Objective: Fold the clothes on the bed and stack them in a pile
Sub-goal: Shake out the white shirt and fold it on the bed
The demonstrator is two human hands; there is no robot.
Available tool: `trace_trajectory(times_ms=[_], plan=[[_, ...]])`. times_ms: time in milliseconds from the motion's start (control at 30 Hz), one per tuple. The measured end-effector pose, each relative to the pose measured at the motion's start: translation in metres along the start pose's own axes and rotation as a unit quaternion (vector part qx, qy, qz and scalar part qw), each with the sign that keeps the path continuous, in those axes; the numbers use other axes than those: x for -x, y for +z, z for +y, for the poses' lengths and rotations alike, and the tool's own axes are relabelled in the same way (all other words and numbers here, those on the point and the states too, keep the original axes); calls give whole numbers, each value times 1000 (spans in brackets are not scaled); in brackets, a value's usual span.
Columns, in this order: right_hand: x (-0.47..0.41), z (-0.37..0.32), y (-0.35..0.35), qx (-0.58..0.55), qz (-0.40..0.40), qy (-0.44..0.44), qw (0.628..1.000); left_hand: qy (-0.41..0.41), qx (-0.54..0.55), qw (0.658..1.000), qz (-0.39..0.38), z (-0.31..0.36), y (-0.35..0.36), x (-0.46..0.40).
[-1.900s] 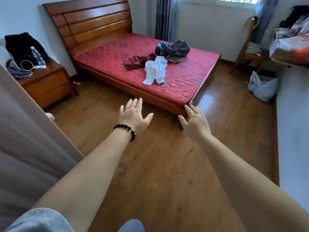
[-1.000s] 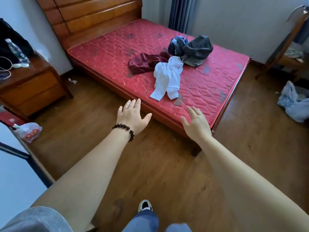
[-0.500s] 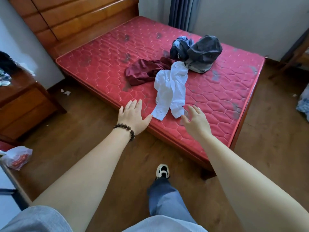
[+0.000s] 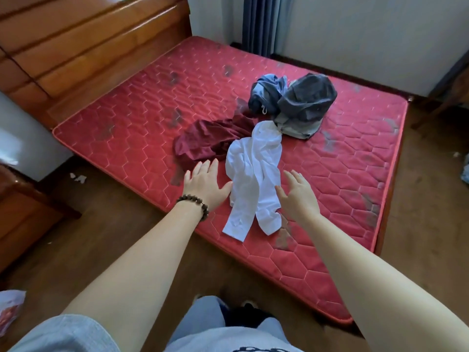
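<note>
From the head view I see my left hand [image 4: 205, 185], a dark beaded bracelet [image 4: 194, 202] on its wrist, stretched out flat with fingers straight and spread, palm down over the near edge of the red quilted mattress [image 4: 132, 128]. It holds nothing; its thumb tip lies just beside the crumpled white cotton garment [image 4: 253, 174], and I cannot tell whether it touches. My right hand [image 4: 298, 196] is also relaxed and flat, fingers straight, empty, just beside the other edge of the white garment. The white garment lies between the two hands, its two long ends trailing toward the near edge of the bed.

Compared with half a second ago, both hands have come forward from the bed's edge to flank the white garment, and the bed fills more of the view; the clothes lie as they did.

Behind the white garment, a dark maroon crumpled garment [image 4: 213, 141] lies to its left, touching it. Farther back a bundled blue-grey garment [image 4: 266, 94] and a rounded dark grey garment [image 4: 307, 102] sit together, the white garment's far end reaching them. A wooden slatted headboard [image 4: 83, 52] stands at the left.
</note>
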State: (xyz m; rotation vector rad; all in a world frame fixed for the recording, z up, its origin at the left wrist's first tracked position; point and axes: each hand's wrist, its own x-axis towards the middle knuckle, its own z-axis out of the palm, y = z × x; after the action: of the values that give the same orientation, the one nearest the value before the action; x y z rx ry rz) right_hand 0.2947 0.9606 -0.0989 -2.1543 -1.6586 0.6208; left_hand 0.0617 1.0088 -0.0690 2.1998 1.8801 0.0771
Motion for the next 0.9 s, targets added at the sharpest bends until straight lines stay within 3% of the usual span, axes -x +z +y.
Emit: trace_trajectory(times_ms=[300, 500, 900], plan=[[-105, -24, 25, -7, 33, 77, 996, 50, -8, 998, -26, -46, -2, -143], [-160, -67, 57, -29, 77, 170, 982, 127, -1, 989, -80, -84, -6, -232], [-216, -125, 83, -5, 99, 244, 965, 224, -19, 967, -123, -114, -11, -338]])
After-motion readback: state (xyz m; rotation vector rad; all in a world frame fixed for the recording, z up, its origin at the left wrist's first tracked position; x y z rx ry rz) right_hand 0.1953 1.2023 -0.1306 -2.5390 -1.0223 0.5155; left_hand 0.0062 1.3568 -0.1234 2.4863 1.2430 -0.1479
